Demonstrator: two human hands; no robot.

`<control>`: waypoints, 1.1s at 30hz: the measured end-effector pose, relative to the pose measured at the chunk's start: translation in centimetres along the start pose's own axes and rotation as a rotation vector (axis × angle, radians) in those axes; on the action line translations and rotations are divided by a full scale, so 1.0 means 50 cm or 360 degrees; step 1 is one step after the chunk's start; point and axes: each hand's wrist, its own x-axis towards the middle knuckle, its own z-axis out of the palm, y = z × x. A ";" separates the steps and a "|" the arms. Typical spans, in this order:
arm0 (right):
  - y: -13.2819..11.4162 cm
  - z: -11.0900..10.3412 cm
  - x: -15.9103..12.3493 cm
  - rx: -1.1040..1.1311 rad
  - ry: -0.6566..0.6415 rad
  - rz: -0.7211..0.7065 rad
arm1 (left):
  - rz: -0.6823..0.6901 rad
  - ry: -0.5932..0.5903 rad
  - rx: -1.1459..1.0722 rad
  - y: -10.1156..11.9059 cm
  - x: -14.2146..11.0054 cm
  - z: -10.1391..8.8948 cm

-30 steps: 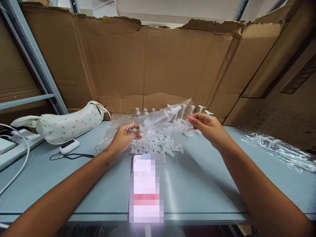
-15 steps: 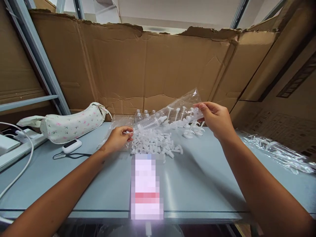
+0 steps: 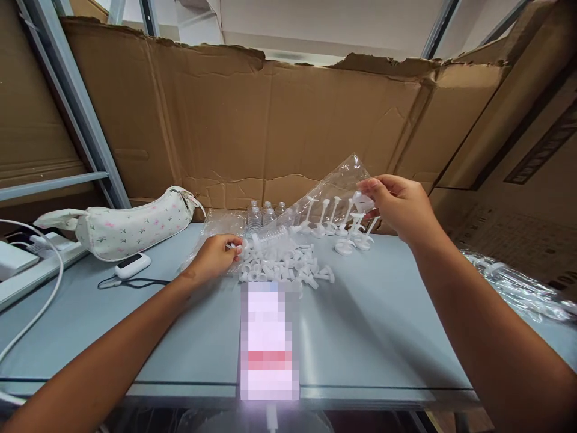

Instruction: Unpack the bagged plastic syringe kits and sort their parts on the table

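A clear plastic bag stretches slantwise above the table, its right end higher. My left hand pinches its lower left end, beside a heap of small white plastic parts. My right hand is closed on the upper right end, near a small white piece. Through the film I see a clear ribbed bottle lying toward the left end. Behind the bag, several white pieces with round bases and upright stems stand on the table. Several clear bottles stand at the back.
A phone with a blurred screen lies at the front edge. A floral pouch, a small white device and a power strip are on the left. Wrapped plastic lies right. A cardboard wall closes the back.
My right hand has moved slightly right and up, drawing its end of the bag along. The bottle in the bag has slid down to the left. My left hand stays nearly in place.
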 end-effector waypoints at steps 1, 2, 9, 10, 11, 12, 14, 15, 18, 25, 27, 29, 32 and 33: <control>-0.003 -0.001 0.001 0.0009 0.0021 0.0053 | 0.0009 -0.0002 0.0019 0.001 -0.001 0.000; -0.007 -0.003 0.001 0.0024 0.0046 0.0125 | 0.0019 0.0001 0.0039 0.001 -0.002 0.000; -0.039 -0.017 -0.006 0.0141 0.0031 0.0157 | 0.0074 0.0056 0.0099 0.004 -0.006 -0.001; -0.041 -0.019 -0.007 0.0138 0.0036 0.0145 | 0.0080 0.0067 0.0106 0.004 -0.006 -0.001; -0.043 -0.021 -0.008 0.0137 0.0050 0.0128 | 0.0087 0.0075 0.0111 0.005 -0.007 0.000; -0.044 -0.023 -0.009 0.0137 0.0064 0.0108 | 0.0090 0.0077 0.0118 0.006 -0.007 0.000; -0.045 -0.026 -0.011 0.0132 0.0101 0.0074 | 0.0090 0.0083 0.0148 0.009 -0.009 0.001; -0.045 -0.027 -0.011 0.0134 0.0126 0.0063 | 0.0092 0.0085 0.0168 0.011 -0.010 0.001; -0.044 -0.034 -0.013 0.0164 0.0210 0.0060 | 0.0108 0.0095 0.0209 0.018 -0.014 -0.001; -0.046 -0.069 -0.017 0.0333 0.0553 0.0153 | 0.0119 0.0070 0.0051 0.025 -0.017 0.006; -0.045 -0.083 -0.018 0.0427 0.0627 0.0205 | 0.0119 0.0044 -0.0034 0.030 -0.020 0.013; -0.040 -0.096 -0.019 0.0498 0.0702 0.0213 | 0.0100 -0.0022 -0.0179 0.039 -0.024 0.019; -0.032 -0.116 -0.020 0.0565 0.0826 0.0158 | 0.0077 -0.0235 -0.0444 0.053 -0.030 0.023; -0.030 -0.123 -0.020 0.0574 0.0863 0.0150 | 0.0071 -0.0306 -0.0490 0.056 -0.031 0.023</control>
